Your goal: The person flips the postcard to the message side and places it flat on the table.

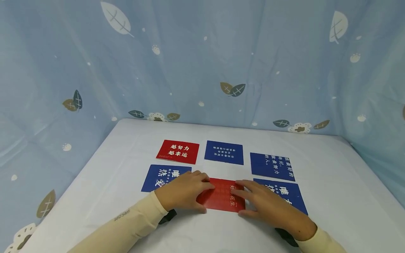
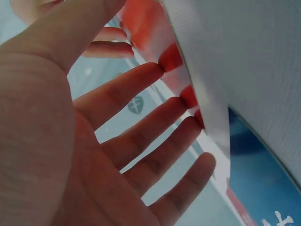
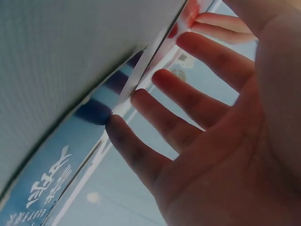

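A red card with white lettering lies flat on the white table, between my two hands. My left hand is at its left side; in the left wrist view the straight fingers touch the red card's glossy surface with their tips. At the right side is my right hand, thumb and fingertips by the card's right edge. The right wrist view shows those fingers extended, with one tip at a blue card. Part of the left blue card is hidden behind my left hand.
Behind the hands lie another red card, a blue card and a blue card at the right. One more blue card is partly under my right forearm. A blue leaf-patterned curtain surrounds the white table.
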### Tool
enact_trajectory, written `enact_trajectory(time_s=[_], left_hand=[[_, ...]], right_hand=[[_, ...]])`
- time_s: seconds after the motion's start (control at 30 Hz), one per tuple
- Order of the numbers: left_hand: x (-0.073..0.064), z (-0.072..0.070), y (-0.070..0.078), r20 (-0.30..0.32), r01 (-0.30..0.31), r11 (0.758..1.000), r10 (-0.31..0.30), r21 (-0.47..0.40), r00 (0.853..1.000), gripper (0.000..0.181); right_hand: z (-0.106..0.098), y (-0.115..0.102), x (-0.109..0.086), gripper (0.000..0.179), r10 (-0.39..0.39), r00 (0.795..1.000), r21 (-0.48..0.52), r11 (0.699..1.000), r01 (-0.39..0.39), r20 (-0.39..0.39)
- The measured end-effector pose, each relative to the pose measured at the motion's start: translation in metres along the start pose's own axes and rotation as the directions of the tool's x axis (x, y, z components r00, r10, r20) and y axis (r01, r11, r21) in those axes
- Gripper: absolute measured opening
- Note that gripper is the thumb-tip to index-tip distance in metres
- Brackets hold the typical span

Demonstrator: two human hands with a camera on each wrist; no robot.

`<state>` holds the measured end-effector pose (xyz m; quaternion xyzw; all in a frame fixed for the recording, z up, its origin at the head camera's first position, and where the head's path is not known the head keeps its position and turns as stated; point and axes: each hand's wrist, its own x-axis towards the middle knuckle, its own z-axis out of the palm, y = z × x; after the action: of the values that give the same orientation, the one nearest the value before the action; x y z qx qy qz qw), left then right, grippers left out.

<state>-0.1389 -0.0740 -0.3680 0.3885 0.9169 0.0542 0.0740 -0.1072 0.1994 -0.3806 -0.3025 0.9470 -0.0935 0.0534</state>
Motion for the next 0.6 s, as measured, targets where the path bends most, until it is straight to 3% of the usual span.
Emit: enact_trajectory(time_s=[0.17,0.6], left_hand=[[0.001,-0.0004,-0.0007,0.001,-0.01,0.999,0.01,0.042,1.0,0.068],[0.0001,0.0022,-0.0024,-0.014,-0.019,0.999,0.02,0.043,1.0,0.068]], right_hand=[[0.0018,0.0,0.0008,0.067,0.014,1.0,0.007,1.0,-0.014,0.008],[0.0004,-0.0016,0.0004,0.066,0.033,0.999,0.019,0.999,-0.033,0.023]])
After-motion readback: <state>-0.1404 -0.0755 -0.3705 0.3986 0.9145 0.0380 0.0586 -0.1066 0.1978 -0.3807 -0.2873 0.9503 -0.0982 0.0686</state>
